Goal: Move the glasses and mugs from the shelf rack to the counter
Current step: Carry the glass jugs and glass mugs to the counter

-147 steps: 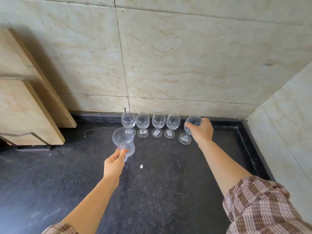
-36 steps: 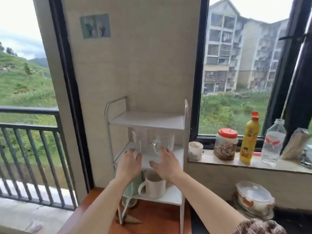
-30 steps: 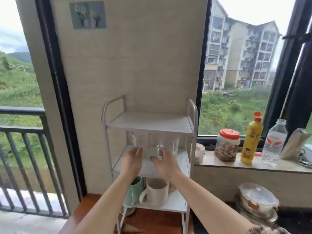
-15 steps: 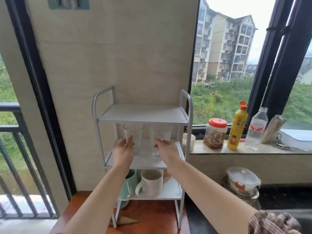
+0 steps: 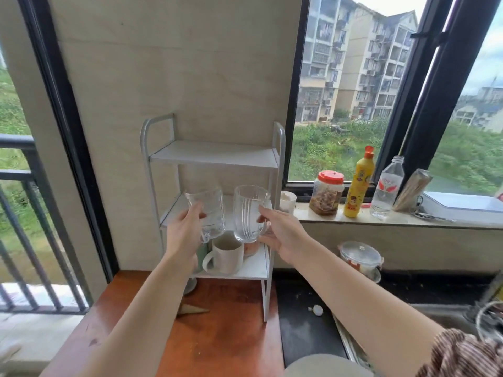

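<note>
A: State the condition of each hand.

B: The left hand [image 5: 187, 235], centre of the frame, is closed around a clear glass mug [image 5: 208, 213], fingers wrapped on its left side. The right hand [image 5: 283, 238] is clamped on a ribbed glass mug [image 5: 250, 213], gripping it from the right. Both mugs are upright and held in the air in front of the middle tier of the white shelf rack [image 5: 215, 156].

A: What is the relation between the two mugs?

B: Side by side, close together, with a narrow gap visible between them.

A: Which items are on the rack?

B: The top tier shows nothing on it. On the bottom tier, centre frame below the hands, stands a white ceramic mug [image 5: 227, 254], handle to the left. A green mug [image 5: 202, 254] is just beside it, mostly hidden behind the left wrist.

A: Where does the rack stand?

B: On a reddish-brown surface [image 5: 217, 336], lower centre. At right of the rack, the window sill [image 5: 353, 220] carries a red-lidded jar [image 5: 328, 193], a yellow bottle [image 5: 358, 183] and a clear water bottle [image 5: 386, 186].
</note>
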